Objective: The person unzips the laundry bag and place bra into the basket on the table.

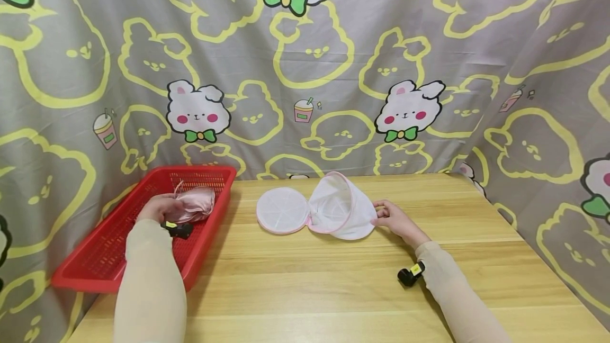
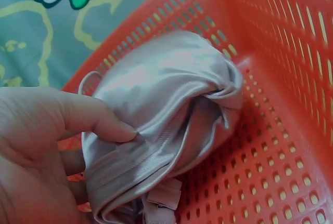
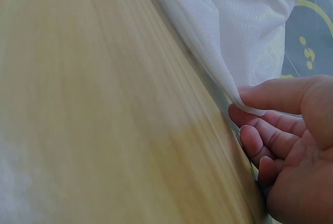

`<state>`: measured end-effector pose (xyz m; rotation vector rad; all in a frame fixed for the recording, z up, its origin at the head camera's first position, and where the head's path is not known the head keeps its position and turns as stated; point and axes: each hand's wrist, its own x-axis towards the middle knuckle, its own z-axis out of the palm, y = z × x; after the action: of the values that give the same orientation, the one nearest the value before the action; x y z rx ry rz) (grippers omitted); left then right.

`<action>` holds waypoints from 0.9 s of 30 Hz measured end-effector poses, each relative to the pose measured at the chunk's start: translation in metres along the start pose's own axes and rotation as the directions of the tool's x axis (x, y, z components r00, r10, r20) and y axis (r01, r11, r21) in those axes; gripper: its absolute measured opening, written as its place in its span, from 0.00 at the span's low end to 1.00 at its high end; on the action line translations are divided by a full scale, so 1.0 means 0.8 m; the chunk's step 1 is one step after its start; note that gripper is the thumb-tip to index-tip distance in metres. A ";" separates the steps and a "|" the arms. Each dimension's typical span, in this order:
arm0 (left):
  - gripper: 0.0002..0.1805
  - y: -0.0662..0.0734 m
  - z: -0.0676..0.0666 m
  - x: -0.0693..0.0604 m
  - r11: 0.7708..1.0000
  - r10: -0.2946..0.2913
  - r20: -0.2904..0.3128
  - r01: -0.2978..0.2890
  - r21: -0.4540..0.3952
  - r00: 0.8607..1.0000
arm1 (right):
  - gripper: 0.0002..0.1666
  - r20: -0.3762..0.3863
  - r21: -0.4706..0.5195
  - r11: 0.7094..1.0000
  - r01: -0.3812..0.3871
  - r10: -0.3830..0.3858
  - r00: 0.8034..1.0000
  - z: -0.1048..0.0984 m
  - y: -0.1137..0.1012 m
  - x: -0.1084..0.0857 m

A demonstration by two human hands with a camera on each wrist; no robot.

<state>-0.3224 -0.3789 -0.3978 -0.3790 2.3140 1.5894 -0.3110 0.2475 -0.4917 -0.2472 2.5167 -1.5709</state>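
A pale pink satin bra [image 1: 199, 202], folded into a bundle, lies at the far end of the red basket [image 1: 206, 242]. My left hand [image 1: 159, 206] grips its near side; in the left wrist view the thumb presses on the satin [image 2: 166, 73] and the other fingers go behind it. On the table to the right is a white mesh laundry bag [image 1: 329, 202] with pink trim, its mouth standing wide and its round lid folded out to the left. With thumb and fingertips, my right hand [image 1: 397, 222] pinches the bag's right edge, seen closely as white mesh [image 3: 244, 31].
The slotted plastic basket stands at the left of the wooden table [image 1: 305, 285]. Behind and along both sides hangs a grey curtain [image 1: 314, 136] with cartoon prints. A small black camera [image 1: 411, 274] is strapped at the right wrist.
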 end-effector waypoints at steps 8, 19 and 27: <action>0.33 0.004 -0.002 -0.006 0.999 -0.033 -0.091 0.034 0.012 0.995 | 0.32 -0.003 0.008 1.000 -0.006 0.006 1.000 0.000 -0.014 -0.008; 0.37 0.020 -0.007 -0.014 0.986 -0.050 -0.189 0.018 -0.168 0.981 | 0.33 -0.009 0.017 1.000 -0.004 0.004 1.000 0.001 0.001 0.000; 0.34 0.030 -0.015 -0.025 0.988 0.006 -0.240 -0.042 -0.146 0.971 | 0.32 -0.010 0.008 1.000 -0.003 0.003 1.000 0.000 0.000 0.000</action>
<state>-0.3145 -0.3808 -0.3658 -0.6114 2.3844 1.8255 -0.3107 0.2478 -0.4919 -0.2344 2.5163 -1.5850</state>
